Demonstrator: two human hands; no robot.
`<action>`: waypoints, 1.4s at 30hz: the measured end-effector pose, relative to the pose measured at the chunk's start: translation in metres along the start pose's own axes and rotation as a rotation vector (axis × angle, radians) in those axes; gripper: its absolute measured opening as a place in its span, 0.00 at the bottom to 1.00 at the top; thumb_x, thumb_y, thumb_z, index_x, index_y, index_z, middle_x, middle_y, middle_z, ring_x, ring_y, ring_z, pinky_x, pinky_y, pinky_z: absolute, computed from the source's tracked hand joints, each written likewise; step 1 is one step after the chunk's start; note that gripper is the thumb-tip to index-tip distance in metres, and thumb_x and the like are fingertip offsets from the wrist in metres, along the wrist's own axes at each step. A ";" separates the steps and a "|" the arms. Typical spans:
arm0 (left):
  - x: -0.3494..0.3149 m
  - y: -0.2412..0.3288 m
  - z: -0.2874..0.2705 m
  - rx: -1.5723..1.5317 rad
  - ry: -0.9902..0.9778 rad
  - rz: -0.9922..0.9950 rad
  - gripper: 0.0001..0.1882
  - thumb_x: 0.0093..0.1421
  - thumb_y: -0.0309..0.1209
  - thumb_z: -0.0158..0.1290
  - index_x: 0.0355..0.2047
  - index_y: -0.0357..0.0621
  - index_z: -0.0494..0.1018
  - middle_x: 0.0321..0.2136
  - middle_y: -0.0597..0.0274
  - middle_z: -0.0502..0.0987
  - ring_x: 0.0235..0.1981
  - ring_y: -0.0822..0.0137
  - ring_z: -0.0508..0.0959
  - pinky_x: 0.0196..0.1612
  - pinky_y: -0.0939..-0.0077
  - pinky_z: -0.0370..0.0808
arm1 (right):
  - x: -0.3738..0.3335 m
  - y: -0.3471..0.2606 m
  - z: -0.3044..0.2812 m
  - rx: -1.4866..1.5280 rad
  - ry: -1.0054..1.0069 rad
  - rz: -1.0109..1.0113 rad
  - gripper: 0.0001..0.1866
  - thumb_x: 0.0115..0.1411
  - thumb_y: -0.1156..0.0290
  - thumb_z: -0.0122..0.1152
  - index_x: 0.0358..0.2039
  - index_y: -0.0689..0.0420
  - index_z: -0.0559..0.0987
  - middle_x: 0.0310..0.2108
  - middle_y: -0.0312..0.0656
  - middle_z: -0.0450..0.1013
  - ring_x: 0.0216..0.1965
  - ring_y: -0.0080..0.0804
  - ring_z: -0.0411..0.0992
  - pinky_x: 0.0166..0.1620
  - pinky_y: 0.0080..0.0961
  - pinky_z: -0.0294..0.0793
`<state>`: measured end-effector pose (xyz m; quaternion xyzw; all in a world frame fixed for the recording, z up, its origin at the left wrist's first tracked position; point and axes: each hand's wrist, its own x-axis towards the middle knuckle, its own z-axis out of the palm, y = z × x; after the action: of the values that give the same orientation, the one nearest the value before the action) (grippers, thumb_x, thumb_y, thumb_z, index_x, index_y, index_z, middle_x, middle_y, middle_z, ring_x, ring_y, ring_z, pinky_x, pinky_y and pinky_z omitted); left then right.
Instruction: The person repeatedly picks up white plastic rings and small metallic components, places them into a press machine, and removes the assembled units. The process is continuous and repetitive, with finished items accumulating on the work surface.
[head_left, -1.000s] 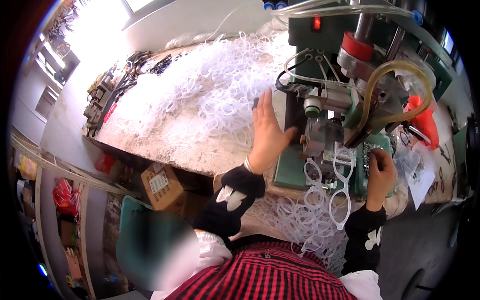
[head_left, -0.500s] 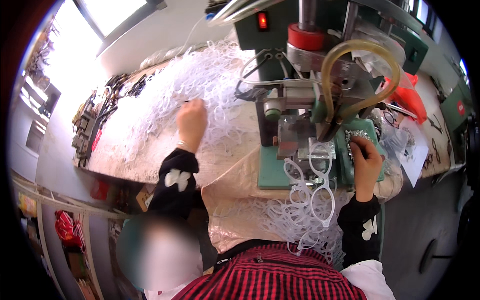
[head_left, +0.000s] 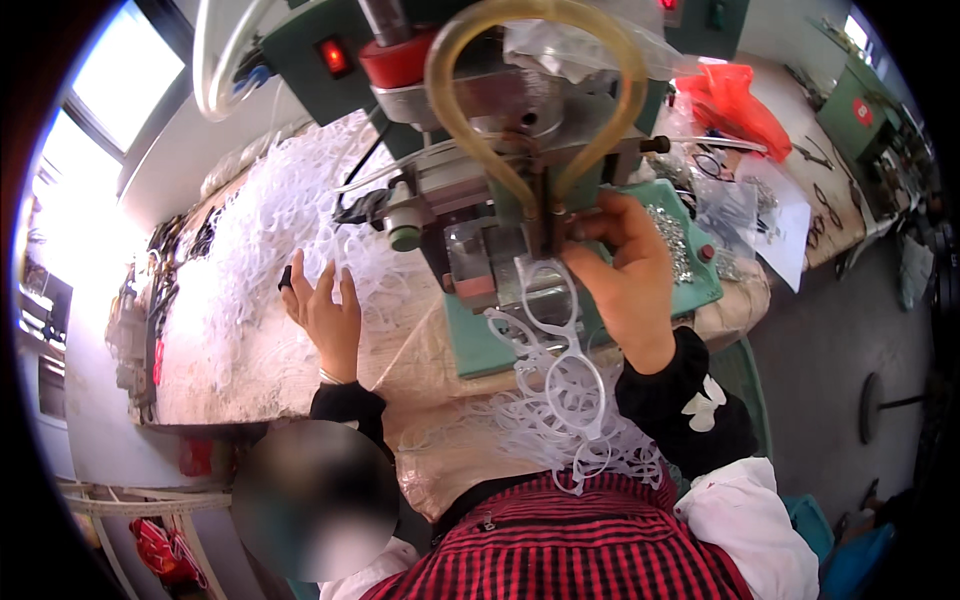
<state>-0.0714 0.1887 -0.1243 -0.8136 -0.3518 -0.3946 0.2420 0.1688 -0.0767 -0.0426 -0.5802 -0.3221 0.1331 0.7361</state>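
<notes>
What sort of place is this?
Probably an eyewear workshop: a machine with hoses, a heap of pale glasses frames, and a tray of small metal parts.

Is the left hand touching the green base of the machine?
Apart: the head view shows bench top between the left hand and the green base.

1. The right hand (head_left: 628, 285) is curling its fingers against the machine (head_left: 505, 105); whatever lies between the fingertips is hidden.
2. A whitish eyeglass frame (head_left: 571, 343) is hanging just below and left of that grip.
3. A green tray (head_left: 700, 292) is holding small metal parts (head_left: 672, 240) just right of it.
4. A yellowish tube (head_left: 437, 80) is looping above it.
5. Well left of it, the left hand (head_left: 330, 320) is spreading its fingers near piled whitish frames (head_left: 290, 190).
</notes>
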 end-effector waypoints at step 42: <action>-0.010 0.154 -0.148 -0.969 0.000 0.111 0.24 0.48 0.16 0.61 0.48 0.39 0.76 0.45 0.50 0.80 0.45 0.54 0.80 0.55 0.60 0.74 | 0.018 0.066 -0.096 -1.054 0.121 -0.380 0.06 0.54 0.72 0.68 0.32 0.58 0.82 0.42 0.45 0.79 0.47 0.48 0.76 0.50 0.36 0.76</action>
<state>-0.0283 -0.0122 -0.0654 -0.8502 -0.0840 -0.4994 -0.1439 0.2545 -0.1207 -0.1100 -0.8079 -0.4010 -0.2142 0.3750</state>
